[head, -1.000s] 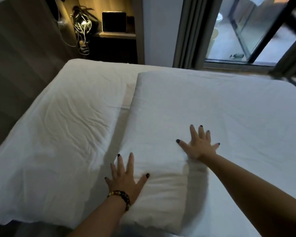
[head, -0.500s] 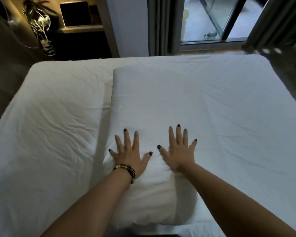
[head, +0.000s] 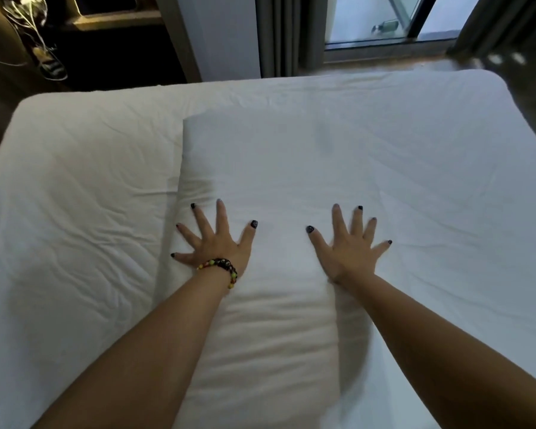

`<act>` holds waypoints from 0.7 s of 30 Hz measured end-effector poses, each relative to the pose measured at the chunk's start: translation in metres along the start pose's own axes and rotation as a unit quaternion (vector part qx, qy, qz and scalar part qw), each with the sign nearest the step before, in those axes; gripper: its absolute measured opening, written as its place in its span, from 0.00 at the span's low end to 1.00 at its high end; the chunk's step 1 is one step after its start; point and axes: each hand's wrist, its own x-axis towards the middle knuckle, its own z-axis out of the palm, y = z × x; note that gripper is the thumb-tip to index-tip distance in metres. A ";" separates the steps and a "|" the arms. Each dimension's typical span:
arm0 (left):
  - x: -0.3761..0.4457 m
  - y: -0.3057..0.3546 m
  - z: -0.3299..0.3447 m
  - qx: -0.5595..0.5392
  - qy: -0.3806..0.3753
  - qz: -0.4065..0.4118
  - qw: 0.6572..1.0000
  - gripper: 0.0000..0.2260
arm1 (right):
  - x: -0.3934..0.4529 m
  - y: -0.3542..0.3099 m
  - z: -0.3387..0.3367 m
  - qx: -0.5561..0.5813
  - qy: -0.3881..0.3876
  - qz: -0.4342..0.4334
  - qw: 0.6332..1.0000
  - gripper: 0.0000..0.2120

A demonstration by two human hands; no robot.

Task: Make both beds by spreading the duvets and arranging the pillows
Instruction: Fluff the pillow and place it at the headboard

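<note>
Both hands are spreading apart on the pillow (head: 260, 305), left hand (head: 217, 243) at its left edge, right hand (head: 350, 246) sliding rightward, fingers splayed flat, smoothing; pillow arranging looks nearly done.

Dim room. Grey curtains (head: 279, 32) flank glass window (head: 381, 17); warm-lit wooden shelf (head: 115, 18) far left, tangled cables (head: 41, 41) hanging beside it.
</note>
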 end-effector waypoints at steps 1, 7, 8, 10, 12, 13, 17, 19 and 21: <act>0.004 -0.001 0.009 0.000 0.008 -0.008 1.000 0.39 | 0.005 0.005 0.003 0.002 -0.001 0.007 1.000 0.42; 0.019 -0.012 0.050 -0.088 0.048 -0.100 0.990 0.50 | 0.033 0.028 0.022 0.053 -0.016 0.096 0.994 0.54; 0.023 -0.014 0.053 -0.105 0.050 -0.119 0.986 0.54 | 0.039 0.030 0.025 0.062 -0.014 0.108 0.992 0.56; 0.031 -0.018 0.057 -0.126 0.049 -0.154 0.979 0.59 | 0.050 0.035 0.029 0.083 -0.010 0.138 0.987 0.60; 0.039 -0.023 0.059 -0.142 0.042 -0.186 0.971 0.63 | 0.060 0.041 0.031 0.106 -0.015 0.170 0.980 0.64; 0.044 -0.027 0.060 -0.149 0.036 -0.199 0.968 0.64 | 0.064 0.045 0.030 0.118 -0.022 0.186 0.975 0.65; 0.065 -0.053 0.063 -0.190 -0.013 -0.239 0.952 0.68 | 0.083 0.069 0.024 0.174 -0.045 0.239 0.954 0.68; 0.073 -0.066 0.064 -0.225 -0.048 -0.245 0.942 0.69 | 0.092 0.082 0.023 0.220 -0.070 0.259 0.938 0.70; 0.080 -0.073 0.068 -0.252 -0.058 -0.239 0.936 0.69 | 0.097 0.095 0.024 0.273 -0.103 0.281 0.914 0.68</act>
